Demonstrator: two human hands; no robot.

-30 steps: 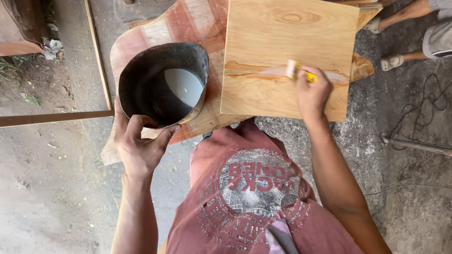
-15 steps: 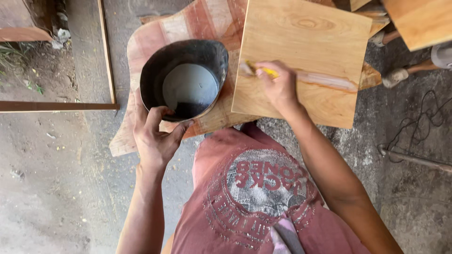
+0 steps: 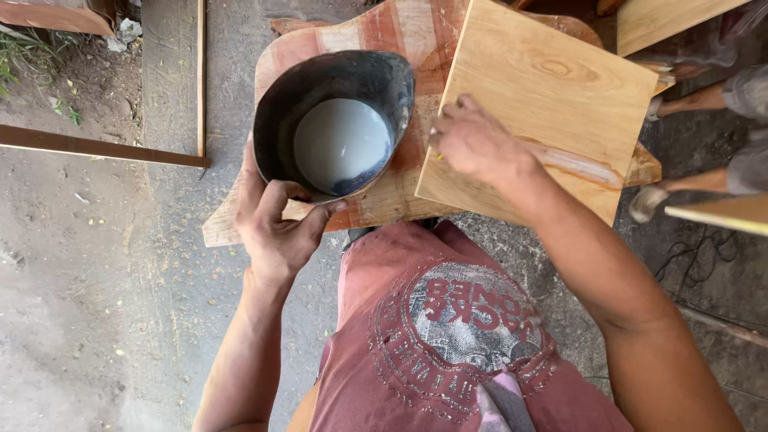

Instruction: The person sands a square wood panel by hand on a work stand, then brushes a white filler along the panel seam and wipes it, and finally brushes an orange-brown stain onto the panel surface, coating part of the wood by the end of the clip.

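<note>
Hands: left (image 3: pixel 276 224) gripping dark bowl (image 3: pixel 336 120) rim, right (image 3: pixel 476 144) curled, grasp unclear, over board (image 3: pixel 560 88).

A single head-worn camera looks steeply down from close range, the wearer's torso at six o'clock, workboards toward twelve o'clock.

A bowl (image 3: pixel 336 128) sits on a board (image 3: pixel 384 200), left of a plank (image 3: pixel 552 104); the left hand (image 3: pixel 276 228) lies near it.

dusty concrete floor (image 3: pixel 104 320), wooden strips (image 3: pixel 96 148), daylight.
</note>
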